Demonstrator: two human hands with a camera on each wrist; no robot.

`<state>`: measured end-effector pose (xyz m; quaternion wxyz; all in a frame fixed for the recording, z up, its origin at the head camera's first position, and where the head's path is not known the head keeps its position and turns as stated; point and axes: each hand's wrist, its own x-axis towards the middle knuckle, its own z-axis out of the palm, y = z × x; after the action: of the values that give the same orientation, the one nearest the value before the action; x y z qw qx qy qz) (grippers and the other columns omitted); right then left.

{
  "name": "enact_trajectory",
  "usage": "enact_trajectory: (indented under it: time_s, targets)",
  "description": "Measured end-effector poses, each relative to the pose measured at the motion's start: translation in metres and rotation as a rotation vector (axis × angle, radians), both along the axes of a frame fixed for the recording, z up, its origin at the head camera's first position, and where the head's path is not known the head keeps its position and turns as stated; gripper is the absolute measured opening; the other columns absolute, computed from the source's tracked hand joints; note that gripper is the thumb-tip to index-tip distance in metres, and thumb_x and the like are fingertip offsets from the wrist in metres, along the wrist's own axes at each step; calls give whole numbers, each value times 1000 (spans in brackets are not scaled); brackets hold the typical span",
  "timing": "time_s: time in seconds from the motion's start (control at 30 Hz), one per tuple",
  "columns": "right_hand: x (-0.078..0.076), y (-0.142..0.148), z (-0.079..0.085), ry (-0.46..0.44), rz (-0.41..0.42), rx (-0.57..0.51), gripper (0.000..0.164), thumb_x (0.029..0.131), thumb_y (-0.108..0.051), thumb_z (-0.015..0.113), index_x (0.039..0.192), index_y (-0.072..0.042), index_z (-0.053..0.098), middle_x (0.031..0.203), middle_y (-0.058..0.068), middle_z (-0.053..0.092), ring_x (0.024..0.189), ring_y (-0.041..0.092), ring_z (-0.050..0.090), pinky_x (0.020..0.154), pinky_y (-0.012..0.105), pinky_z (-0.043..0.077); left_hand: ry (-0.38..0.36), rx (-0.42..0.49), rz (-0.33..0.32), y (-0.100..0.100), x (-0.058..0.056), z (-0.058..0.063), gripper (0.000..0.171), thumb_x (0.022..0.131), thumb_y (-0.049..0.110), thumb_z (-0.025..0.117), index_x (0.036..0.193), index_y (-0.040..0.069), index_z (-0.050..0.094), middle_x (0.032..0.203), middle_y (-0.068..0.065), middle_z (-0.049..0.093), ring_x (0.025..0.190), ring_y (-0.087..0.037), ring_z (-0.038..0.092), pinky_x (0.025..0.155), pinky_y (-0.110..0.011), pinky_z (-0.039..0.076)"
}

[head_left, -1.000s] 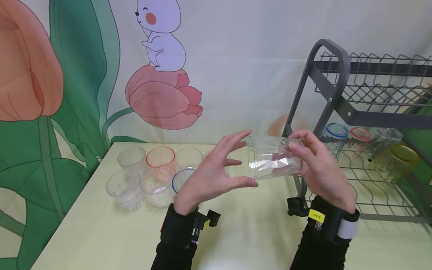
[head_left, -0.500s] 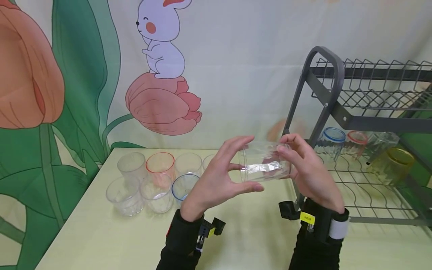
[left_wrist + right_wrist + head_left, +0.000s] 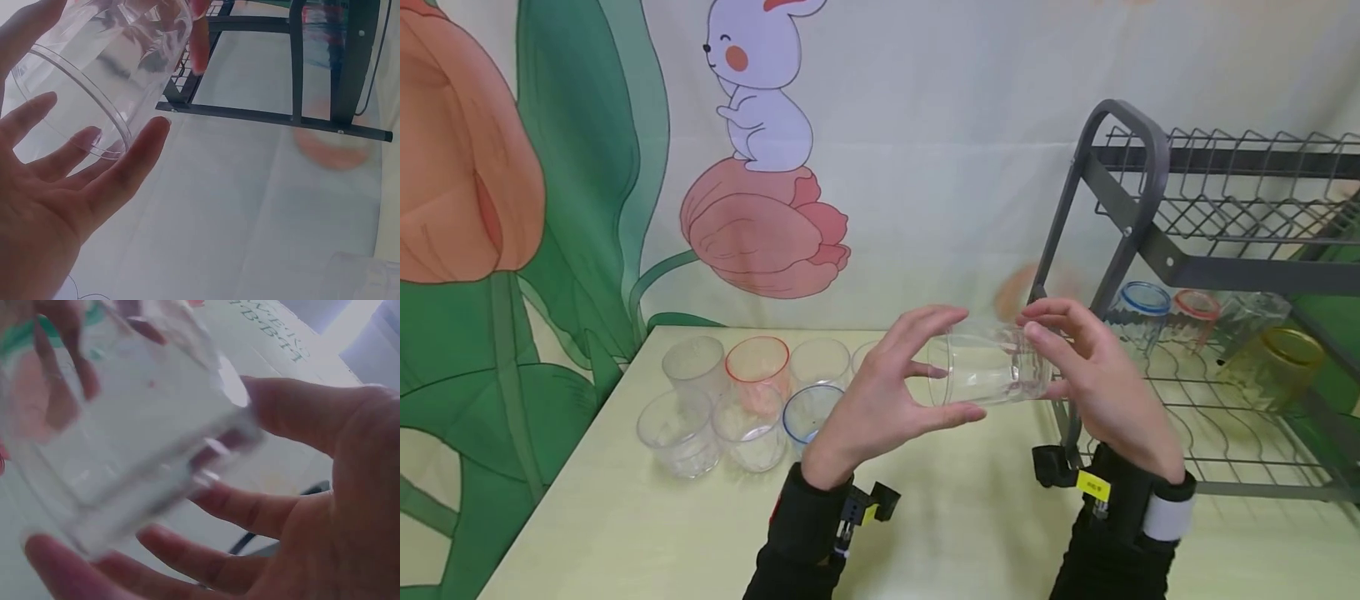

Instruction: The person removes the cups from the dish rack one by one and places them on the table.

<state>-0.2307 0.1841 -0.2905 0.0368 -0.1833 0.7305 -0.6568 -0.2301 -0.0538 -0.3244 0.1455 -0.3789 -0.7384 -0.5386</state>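
Note:
A clear faceted drinking glass [image 3: 988,367] lies sideways in the air between my hands, mouth to the left and base to the right. My left hand [image 3: 883,396] holds it around the mouth end, thumb below and fingers above and behind. The left wrist view shows these fingers [image 3: 134,162] spread round the clear rim [image 3: 94,97]. My right hand [image 3: 1101,379] grips the base end with thumb and fingertips. In the right wrist view the thick base [image 3: 169,481] sits among the right fingers [image 3: 206,562]; the glass is blurred there.
At the left of the table [image 3: 647,533] stand several glasses, among them a red-rimmed one [image 3: 757,367] and a blue-rimmed one [image 3: 811,412]. A grey wire rack [image 3: 1138,208] at the right bears upturned glasses, including a yellow one [image 3: 1281,367].
The glass has moved left and slightly down, its mouth end now within my left hand's span. Its facets catch the light differently, as if turned. The right hand's fingers have shifted on the base.

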Motion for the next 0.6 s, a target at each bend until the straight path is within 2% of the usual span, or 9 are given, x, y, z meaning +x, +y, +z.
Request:
enact_trajectory:
  time_s: [0.1, 0.23, 0.37, 0.5, 0.6]
  targets:
    - [1, 13, -1, 30, -33, 23, 34, 102, -26, 54, 131, -9, 47, 136, 17, 39, 121, 32, 43, 76, 47, 57, 5, -26, 8, -2, -1, -1, 84, 74, 20, 87, 146, 21, 43, 145, 3, 39, 128, -13, 43, 84, -30, 55]
    - [1, 36, -5, 48, -32, -43, 31, 102, -19, 54, 130, -6, 48, 130, 17, 42, 117, 27, 52, 75, 48, 56, 5, -88, 37, -6, -3, -2, 84, 75, 24, 86, 147, 23, 43, 145, 4, 39, 126, -15, 46, 84, -31, 54]
    - [-3, 60, -9, 53, -68, -87, 30, 102, -15, 54, 129, -3, 48, 125, 13, 47, 112, 22, 55, 78, 38, 57, 9, -150, 77, -11, -4, -4, 82, 76, 27, 86, 147, 24, 44, 144, 5, 40, 121, -14, 51, 84, -27, 53]
    - [-8, 80, -16, 56, -175, -42, 34, 101, -18, 56, 129, -2, 47, 122, 9, 49, 108, 18, 55, 79, 27, 56, 10, -190, 102, -14, -5, -5, 81, 77, 29, 85, 146, 23, 45, 144, 3, 41, 118, -13, 52, 84, -28, 53]
    - [-14, 90, -21, 48, -269, 54, 37, 100, -25, 56, 131, -5, 47, 121, 5, 49, 108, 16, 52, 78, 22, 54, -3, -206, 104, -14, -4, -8, 81, 76, 28, 85, 146, 21, 45, 144, 1, 41, 121, -12, 49, 85, -30, 53]
